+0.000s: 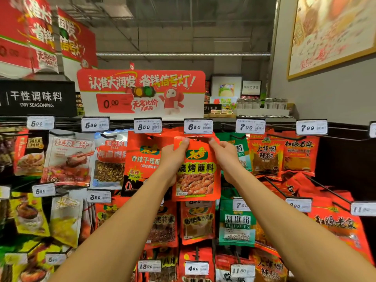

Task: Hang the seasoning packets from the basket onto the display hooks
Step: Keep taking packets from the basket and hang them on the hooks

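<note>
Red barbecue seasoning packet (pixel 197 169) hangs upright at frame centre, top corners pinched by left hand (pixel 174 157) and right hand (pixel 224 157), its edge just under the 6.80 price tag (pixel 198 126).

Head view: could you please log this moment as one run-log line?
left hand: pinches red packet | right hand: pinches it | below 6.80 tag
</note>
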A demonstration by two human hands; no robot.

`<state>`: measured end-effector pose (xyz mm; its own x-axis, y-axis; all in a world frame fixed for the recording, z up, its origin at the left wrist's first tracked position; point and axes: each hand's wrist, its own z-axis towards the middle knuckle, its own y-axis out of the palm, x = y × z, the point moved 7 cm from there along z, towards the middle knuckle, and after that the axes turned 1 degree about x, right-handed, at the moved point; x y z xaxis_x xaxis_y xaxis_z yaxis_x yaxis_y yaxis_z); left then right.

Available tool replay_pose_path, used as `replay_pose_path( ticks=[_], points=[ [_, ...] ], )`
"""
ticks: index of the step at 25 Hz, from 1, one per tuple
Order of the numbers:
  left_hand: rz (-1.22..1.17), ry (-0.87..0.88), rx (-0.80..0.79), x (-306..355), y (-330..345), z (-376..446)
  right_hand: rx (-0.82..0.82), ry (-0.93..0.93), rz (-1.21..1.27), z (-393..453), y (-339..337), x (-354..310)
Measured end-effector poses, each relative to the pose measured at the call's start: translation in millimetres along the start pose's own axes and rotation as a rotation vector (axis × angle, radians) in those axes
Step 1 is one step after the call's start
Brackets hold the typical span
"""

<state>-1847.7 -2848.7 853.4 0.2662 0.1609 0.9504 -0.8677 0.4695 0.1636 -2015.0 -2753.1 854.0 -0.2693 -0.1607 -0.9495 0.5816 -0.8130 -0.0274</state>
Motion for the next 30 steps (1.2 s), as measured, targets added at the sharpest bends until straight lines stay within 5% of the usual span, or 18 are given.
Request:
replay_pose_path(
  ticks=[8,16,30],
  points=[
    [0.106,0.014,0.179,4.0,7.9,14.0,0.080,-0.046,-0.143,2.0,-8.3,-6.3],
    [0.610,0.177,0.156,-38.8,-1.8,-27.6,0.028,-0.187,-0.328,-31.2,-2.6,16.8],
    [0.544,-0.074,0.148,-86.1,21.0,27.8,-0.126,-0.024,-0.430,29.2,30.6,62.2]
  ],
)
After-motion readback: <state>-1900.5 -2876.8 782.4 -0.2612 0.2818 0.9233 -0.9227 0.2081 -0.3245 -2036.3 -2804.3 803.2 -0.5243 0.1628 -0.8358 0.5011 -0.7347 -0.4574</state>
